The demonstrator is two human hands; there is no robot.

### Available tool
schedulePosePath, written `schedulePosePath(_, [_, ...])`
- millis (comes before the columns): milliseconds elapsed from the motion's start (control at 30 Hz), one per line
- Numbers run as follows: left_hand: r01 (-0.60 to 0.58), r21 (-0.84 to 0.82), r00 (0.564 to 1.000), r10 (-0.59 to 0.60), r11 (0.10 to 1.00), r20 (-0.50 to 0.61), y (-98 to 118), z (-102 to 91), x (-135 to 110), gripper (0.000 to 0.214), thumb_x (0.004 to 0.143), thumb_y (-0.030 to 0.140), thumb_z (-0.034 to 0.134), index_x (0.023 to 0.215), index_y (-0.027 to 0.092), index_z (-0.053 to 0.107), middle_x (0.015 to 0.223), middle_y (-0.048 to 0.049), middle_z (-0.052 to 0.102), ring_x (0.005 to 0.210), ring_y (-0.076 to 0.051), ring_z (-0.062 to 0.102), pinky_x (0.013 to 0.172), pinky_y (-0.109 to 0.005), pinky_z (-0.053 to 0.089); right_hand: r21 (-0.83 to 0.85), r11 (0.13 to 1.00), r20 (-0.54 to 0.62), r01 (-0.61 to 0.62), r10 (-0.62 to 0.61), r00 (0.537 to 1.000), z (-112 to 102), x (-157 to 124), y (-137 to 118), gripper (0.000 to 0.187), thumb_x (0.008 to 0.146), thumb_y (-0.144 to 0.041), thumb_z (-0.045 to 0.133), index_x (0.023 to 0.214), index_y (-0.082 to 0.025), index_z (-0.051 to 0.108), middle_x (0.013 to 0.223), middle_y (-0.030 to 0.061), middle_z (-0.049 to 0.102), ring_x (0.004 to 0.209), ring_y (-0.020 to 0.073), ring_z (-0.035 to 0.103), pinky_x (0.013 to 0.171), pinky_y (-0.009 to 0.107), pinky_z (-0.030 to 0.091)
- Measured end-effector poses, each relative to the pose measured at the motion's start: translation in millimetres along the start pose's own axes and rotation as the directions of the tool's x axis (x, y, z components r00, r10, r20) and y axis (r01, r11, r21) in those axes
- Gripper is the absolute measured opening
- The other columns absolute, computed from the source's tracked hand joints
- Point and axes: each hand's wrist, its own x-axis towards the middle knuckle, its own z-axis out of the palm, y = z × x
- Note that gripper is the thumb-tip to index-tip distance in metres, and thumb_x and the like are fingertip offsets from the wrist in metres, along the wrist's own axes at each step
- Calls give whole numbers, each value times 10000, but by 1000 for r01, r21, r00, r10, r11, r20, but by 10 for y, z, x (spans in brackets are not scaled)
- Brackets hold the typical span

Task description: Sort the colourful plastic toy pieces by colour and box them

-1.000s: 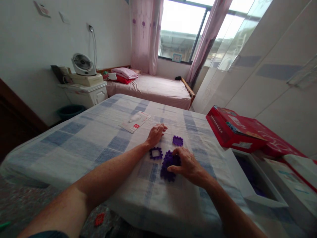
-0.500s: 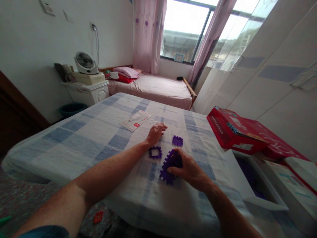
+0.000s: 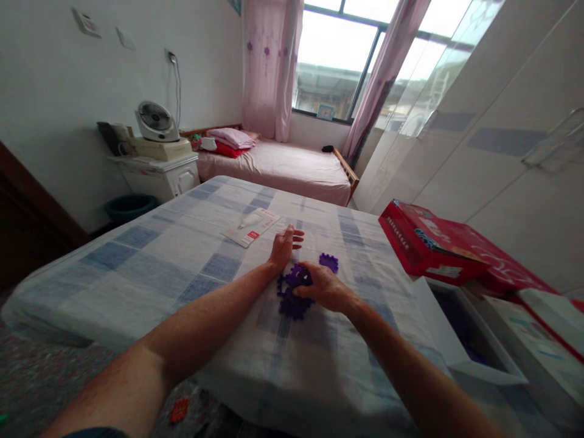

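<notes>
My right hand [image 3: 323, 286] is closed on a stack of purple toothed foam puzzle tiles [image 3: 293, 293], held on the blue-and-white checked bed cover [image 3: 191, 255]. The stack now lies over the spot beside my left hand [image 3: 283, 246], which rests flat with fingers stretched out, holding nothing. One small solid purple tile [image 3: 328, 262] lies just beyond my right hand. The hollow purple frame tile seen earlier is hidden under the stack.
A white and red card package [image 3: 250, 225] lies beyond my left hand. Red boxes [image 3: 429, 246] and an open white box [image 3: 465, 328] sit at the bed's right edge. A nightstand with a fan [image 3: 157, 146] and a second bed [image 3: 283, 164] stand behind.
My right hand slid the stack of purple tiles to the left, toward my left hand and over the hollow frame tile. My left hand stayed flat in place.
</notes>
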Motion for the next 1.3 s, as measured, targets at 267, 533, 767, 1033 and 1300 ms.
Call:
schedulePosePath(267, [-5,25,1000,4,1000,25,25,-2,-39,574,751,660,449,717,126,656,846,-138,692,730,-211,646,591,-300,503,151,987,-3,-62,63,998,47,-70,21,238,613,-261,709,779,-164,570,702,-17,563,614,104,481,530,224,340])
schedulePosePath(533, [16,73,998,-21,997,66,19,-59,-38,554,733,637,479,780,114,656,868,-118,692,751,-205,650,629,-305,518,585,811,-219,-20,182,959,-647,-811,249,274,684,-279,672,921,-174,581,841,-10,635,729,123,567,666,237,472])
schedulePosePath(767, [-2,114,996,-8,994,88,15,-73,-55,547,730,635,484,779,119,657,897,-109,694,780,-208,654,647,-311,535,373,859,-569,-350,510,645,-1614,-1846,1178,421,619,-341,717,978,-161,588,886,66,677,742,192,627,670,308,502])
schedulePosePath(1033, [-4,158,993,-15,987,120,-6,-96,-40,561,749,642,461,804,120,659,912,-115,694,831,-231,651,692,-349,540,25,928,-357,-372,356,864,-1612,-1877,1421,358,683,-313,650,1011,-172,653,1027,69,674,926,213,619,811,306,483])
schedulePosePath(1300, [-8,163,992,-13,987,124,37,-78,-74,586,717,674,483,794,121,660,916,-117,690,848,-246,650,694,-358,544,-173,848,-639,-501,290,713,-1494,-1880,1364,239,791,-297,505,936,-180,654,944,90,670,864,199,616,785,304,461])
